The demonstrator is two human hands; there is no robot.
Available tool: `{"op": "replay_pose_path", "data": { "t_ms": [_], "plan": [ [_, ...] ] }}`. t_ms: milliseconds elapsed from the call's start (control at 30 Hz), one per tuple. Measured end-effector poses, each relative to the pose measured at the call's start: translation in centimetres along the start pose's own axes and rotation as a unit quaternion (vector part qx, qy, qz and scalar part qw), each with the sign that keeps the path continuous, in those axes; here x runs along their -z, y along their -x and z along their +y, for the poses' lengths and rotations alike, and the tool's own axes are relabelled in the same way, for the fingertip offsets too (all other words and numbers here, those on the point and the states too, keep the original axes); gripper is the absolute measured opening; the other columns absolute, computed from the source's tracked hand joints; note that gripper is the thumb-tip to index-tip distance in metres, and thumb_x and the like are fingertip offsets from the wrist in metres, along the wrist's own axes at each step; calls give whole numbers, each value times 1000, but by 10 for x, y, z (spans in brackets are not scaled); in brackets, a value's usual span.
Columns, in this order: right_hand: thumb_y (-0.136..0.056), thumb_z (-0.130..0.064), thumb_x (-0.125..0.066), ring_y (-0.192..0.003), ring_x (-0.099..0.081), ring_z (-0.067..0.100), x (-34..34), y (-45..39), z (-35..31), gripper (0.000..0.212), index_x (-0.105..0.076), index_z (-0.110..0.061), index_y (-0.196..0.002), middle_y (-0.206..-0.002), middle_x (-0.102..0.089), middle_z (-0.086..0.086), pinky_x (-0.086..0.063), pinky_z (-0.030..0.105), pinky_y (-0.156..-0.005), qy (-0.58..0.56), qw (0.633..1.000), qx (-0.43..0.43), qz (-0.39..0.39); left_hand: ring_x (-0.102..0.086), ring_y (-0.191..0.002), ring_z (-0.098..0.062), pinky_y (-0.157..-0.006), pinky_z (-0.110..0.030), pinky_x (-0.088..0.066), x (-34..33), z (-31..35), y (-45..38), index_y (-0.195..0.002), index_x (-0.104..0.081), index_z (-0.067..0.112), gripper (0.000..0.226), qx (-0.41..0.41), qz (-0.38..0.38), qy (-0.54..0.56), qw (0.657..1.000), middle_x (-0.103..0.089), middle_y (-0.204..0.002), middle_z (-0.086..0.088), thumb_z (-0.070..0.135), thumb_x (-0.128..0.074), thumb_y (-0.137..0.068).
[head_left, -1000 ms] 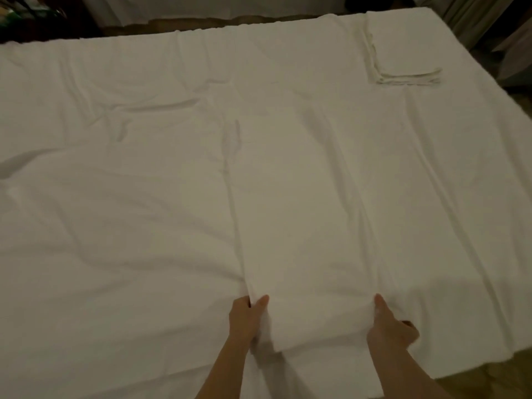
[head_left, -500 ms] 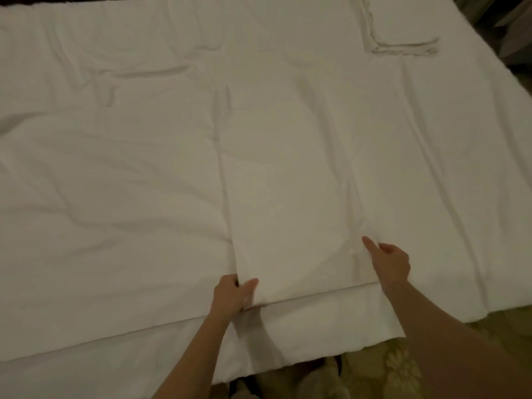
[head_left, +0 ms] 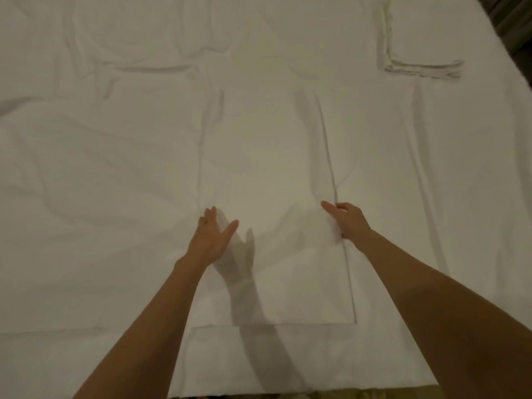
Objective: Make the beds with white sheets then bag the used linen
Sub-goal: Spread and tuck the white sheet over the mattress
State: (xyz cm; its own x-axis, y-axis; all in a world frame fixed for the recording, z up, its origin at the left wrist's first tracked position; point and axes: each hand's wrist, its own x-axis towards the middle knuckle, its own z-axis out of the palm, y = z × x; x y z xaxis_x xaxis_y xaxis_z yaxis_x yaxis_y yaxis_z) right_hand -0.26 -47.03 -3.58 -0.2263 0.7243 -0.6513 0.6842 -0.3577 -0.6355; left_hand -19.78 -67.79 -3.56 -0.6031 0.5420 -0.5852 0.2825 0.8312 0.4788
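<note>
Between my two grips, left hand (head_left: 213, 236) and right hand (head_left: 347, 220) flat-fingered, lies the long folded white cotton sheet (head_left: 273, 197), unspread on the bed (head_left: 86, 168); bagging remains.

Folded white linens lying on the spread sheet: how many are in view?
2. A long folded sheet lies in the middle between the hands; a smaller folded stack sits at the far right corner. Others may lie out of frame.

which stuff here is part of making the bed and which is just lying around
In the job:
folded white sheet, laid lengthwise mid-bed
spread white sheet beneath it
left hand, on its left edge
right hand, on its right edge

Lying about:
folded white linen stack, far right corner of the bed
</note>
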Motion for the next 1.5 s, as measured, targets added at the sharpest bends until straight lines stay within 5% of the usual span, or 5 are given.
{"op": "replay_pose_path", "data": {
  "t_ms": [100, 333, 933, 1167, 1500],
  "plan": [
    [-84, -48, -67, -118, -56, 30, -11, -16, -16, 66, -51, -7, -133, -129, -58, 10, -45, 38, -99, -10, 1000, 24, 9, 6, -149, -25, -121, -41, -3, -13, 6, -13, -154, -1, 5, 79, 38, -53, -8, 998, 10, -162, -12, 50, -37, -100],
    [-90, -28, -65, -115, -58, 34, -29, -20, -26, 46, -58, -3, -127, -122, -63, 18, -44, 44, -101, 3, 993, 93, 71, 12, -149, -27, -120, -49, -3, -14, -7, -9, -155, -3, 10, 78, 73, -13, 20, 997, 13, -161, -11, 50, -40, -98],
    [-91, -26, -64, -110, -58, 39, 87, -35, 6, 39, -62, -1, -122, -117, -64, 22, -43, 44, -95, 84, 979, 82, 166, 21, -146, -28, -119, -45, -7, -78, 76, 11, -155, 5, 18, 86, -51, -129, -88, 986, 24, -159, -7, 60, -40, -94],
    [-76, -44, -77, -110, -57, 33, 80, -10, 59, 74, -54, 1, -130, -125, -59, 18, -46, 42, -98, -37, 994, -87, 61, -7, -149, -12, -115, -27, -18, -70, 36, 27, -154, -15, 24, 75, -93, -62, -28, 993, -1, -163, 4, 39, -56, -94],
    [-76, -32, -80, -105, -63, 36, 92, 16, 75, 60, -62, 8, -116, -113, -65, 23, -51, 44, -92, 67, 997, -19, 43, -31, -143, -16, -106, -33, -37, -86, 12, 84, -155, -14, 25, 78, -79, -77, -131, 985, 2, -163, 10, 49, -54, -93]
  ]
}}
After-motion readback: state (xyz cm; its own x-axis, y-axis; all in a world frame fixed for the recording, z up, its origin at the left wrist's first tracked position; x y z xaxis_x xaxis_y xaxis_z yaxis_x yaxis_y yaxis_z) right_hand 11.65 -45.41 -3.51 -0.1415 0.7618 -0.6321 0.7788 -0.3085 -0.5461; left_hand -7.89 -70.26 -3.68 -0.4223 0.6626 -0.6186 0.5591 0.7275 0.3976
